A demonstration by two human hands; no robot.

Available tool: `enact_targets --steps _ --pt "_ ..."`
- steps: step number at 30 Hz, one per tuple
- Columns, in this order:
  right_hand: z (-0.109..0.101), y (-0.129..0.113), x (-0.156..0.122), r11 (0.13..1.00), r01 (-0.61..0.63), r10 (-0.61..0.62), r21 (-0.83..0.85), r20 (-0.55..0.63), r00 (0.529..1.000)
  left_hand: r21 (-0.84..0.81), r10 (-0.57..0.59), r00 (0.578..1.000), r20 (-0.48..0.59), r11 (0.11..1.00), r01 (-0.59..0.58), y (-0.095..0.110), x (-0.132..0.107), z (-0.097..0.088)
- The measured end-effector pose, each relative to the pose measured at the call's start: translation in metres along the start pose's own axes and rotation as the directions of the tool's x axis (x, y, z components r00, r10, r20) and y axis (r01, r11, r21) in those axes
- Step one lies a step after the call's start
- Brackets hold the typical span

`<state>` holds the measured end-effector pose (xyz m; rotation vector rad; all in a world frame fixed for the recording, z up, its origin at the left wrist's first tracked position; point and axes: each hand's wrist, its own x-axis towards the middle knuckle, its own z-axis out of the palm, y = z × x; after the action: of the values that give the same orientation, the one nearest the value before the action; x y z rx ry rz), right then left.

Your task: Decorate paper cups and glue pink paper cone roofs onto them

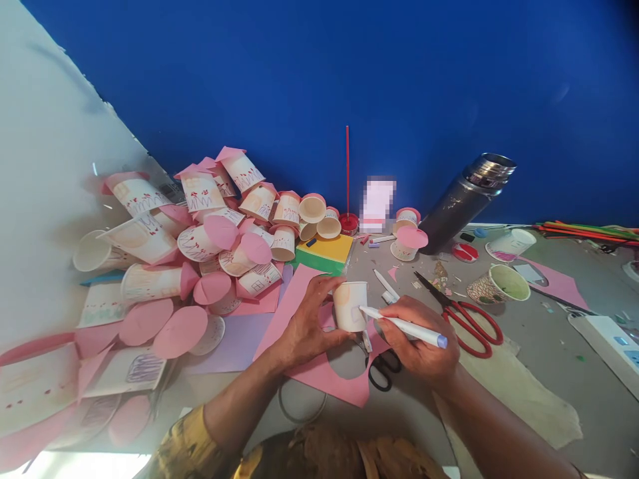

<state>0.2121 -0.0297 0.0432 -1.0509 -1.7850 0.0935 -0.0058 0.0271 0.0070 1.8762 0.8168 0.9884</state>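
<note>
My left hand (310, 322) grips a white paper cup (349, 318) between thumb and fingers, one at its rim and the other at its base. On the cup's side are a pale orange patch and a faint purple outline. In my right hand (424, 342) is a white marker (407, 326) with a purple end, its tip touching the cup beside the outline. Beneath both hands lies a pink paper sheet (344, 391) with a round cut-out. Black-handled scissors (382, 372) rest partly on that sheet, their blades mostly hidden near the cup.
Decorated paper cups with pink paper tops (200, 239) are heaped at the left. Red-handled scissors (474, 326) lie right of my right hand. Behind them, a dark thermos (459, 203) leans against the blue wall. A power strip (606, 346) sits at the right edge.
</note>
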Motion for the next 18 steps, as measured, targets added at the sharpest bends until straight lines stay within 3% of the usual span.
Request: enact_targets --steps 8,18 --pt "0.0001 -0.0012 -0.0010 0.997 0.071 -0.071 -0.005 0.017 0.997 0.036 0.010 1.000 0.006 0.999 -0.010 0.0029 0.0008 -0.0006" --pt "-0.0013 0.0032 -0.0015 1.000 -0.010 0.009 -0.026 -0.025 1.000 -0.050 0.005 1.000 0.020 0.999 -0.004 0.0009 0.0000 -0.0010"
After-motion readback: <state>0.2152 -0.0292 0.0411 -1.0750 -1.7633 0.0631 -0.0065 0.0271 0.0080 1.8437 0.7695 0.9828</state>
